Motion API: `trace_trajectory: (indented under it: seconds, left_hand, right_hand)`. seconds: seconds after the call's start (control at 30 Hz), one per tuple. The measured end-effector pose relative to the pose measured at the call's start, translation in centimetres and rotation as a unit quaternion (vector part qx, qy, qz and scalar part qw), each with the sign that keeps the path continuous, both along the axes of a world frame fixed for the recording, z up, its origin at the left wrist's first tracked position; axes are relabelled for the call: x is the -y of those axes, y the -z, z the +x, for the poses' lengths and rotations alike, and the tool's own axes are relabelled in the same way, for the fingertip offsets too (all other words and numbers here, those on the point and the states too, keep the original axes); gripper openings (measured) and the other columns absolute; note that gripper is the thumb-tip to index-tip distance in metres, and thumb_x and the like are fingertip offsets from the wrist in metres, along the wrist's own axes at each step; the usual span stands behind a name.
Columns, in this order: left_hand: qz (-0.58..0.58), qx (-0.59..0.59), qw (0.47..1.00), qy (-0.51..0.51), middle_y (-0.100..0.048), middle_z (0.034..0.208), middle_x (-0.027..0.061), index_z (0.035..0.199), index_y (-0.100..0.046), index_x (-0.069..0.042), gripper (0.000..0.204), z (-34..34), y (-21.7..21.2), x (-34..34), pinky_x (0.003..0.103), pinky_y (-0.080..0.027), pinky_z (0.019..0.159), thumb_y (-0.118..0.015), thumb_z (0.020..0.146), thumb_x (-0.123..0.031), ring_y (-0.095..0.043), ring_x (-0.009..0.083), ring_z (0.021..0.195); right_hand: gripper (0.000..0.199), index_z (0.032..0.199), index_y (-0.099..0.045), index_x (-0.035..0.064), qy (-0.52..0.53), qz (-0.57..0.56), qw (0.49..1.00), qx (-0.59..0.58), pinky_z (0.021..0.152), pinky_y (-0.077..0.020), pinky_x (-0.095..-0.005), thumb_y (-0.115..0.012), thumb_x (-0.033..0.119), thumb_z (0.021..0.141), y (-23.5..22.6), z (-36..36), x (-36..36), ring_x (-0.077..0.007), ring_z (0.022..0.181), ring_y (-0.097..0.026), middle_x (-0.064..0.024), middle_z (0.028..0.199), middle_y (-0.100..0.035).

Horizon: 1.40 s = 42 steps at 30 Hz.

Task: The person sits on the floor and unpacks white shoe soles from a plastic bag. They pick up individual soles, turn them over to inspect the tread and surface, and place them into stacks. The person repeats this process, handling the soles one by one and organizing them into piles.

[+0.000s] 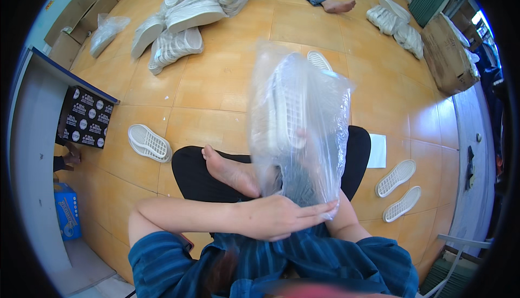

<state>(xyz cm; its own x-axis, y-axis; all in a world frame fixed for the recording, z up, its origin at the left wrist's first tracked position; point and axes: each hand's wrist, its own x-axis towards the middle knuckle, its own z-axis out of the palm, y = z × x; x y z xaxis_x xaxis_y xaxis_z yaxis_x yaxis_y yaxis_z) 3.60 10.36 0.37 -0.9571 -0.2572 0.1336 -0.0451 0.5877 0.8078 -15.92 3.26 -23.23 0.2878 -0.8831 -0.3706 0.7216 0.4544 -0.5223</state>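
I sit cross-legged on the tiled floor and hold a clear plastic bag [311, 108] upright over my lap. A stack of white shoe soles [287, 108] shows blurred inside it. My left hand [273, 217] lies against the bag's bottom edge, fingers stretched out together and pressed on the plastic. My right forearm [344, 219] rises behind the bag, which hides my right hand. One of my bare feet [230, 171] rests on my black trouser leg just left of the bag.
Single white soles lie on the floor at the left [149, 142] and right [397, 178], beside a white paper [377, 151]. Piles of soles [179, 27] and bagged soles sit farther off. A cardboard box [447, 54], a black box [85, 116] and another person's foot [338, 5] are around.
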Motion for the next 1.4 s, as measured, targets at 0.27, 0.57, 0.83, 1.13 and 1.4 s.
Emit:
trace_trajectory:
  seconds: [0.27, 0.57, 0.83, 1.13, 1.4]
  left_hand:
    - [-0.053, 0.019, 0.833, -0.550, -0.071, 0.100, 0.0091, 0.095, -0.072, -0.008, 0.025, 8.8, 5.5, 2.0, 0.034, -0.051, 0.083, -0.063, 0.073, 0.000, -0.067, 0.0260, 0.093]
    - [0.177, -0.225, 0.733, -0.617, -0.055, 0.138, 0.0158, 0.126, -0.055, 0.002, 0.036, 10.2, 7.4, 4.0, 0.038, -0.042, 0.103, -0.057, 0.098, -0.020, -0.055, 0.0267, 0.124]
    - [0.251, -0.269, 0.671, -0.643, -0.069, 0.098, 0.0028, 0.106, -0.066, -0.001, 0.028, 5.3, 10.8, 13.7, 0.026, -0.048, 0.078, -0.061, 0.099, -0.027, -0.062, 0.0122, 0.090]
    - [0.497, -0.295, 0.591, -0.562, -0.064, 0.100, 0.0068, 0.114, -0.060, -0.001, 0.032, 5.9, 21.0, 14.5, 0.028, -0.051, 0.078, -0.053, 0.102, -0.029, -0.061, 0.0125, 0.091]
    - [0.106, -0.280, 0.560, -0.773, -0.054, 0.125, 0.0157, 0.124, -0.053, -0.004, 0.036, 3.2, 17.9, 8.9, 0.044, -0.043, 0.098, -0.050, 0.100, -0.030, -0.052, 0.0292, 0.116]
  right_hand:
    - [0.053, 0.139, -0.048, 0.0045, 0.066, -0.052, 0.996, 0.003, 0.091, -0.0541, -0.0388, -0.051, 0.040, 0.099, -3.0, 0.6, 1.5, -0.0237, 0.111, -0.062, -0.0120, 0.125, -0.061]
    - [0.046, 0.137, -0.048, 0.0034, 0.001, -0.058, 0.996, -0.070, 0.091, -0.0539, -0.0372, -0.056, 0.022, 0.095, -5.6, -0.2, 0.3, -0.0243, 0.111, -0.062, -0.0132, 0.126, -0.060]
    - [0.051, 0.139, -0.046, 0.0043, -0.079, 0.000, 0.997, -0.018, 0.095, -0.0511, -0.0390, -0.058, 0.024, 0.094, -0.6, 1.3, -1.1, -0.0261, 0.116, -0.059, -0.0146, 0.130, -0.058]
    - [0.056, 0.142, -0.043, 0.0053, -0.094, 0.035, 0.995, -0.014, 0.099, -0.0480, -0.0409, -0.060, 0.026, 0.093, 2.0, 3.3, 0.9, -0.0282, 0.121, -0.056, -0.0161, 0.133, -0.055]
    - [0.060, 0.144, -0.041, 0.0062, -0.077, 0.000, 0.996, -0.046, 0.102, -0.0452, -0.0426, -0.061, 0.028, 0.091, 3.0, 6.6, 11.6, -0.0300, 0.125, -0.053, -0.0175, 0.136, -0.053]
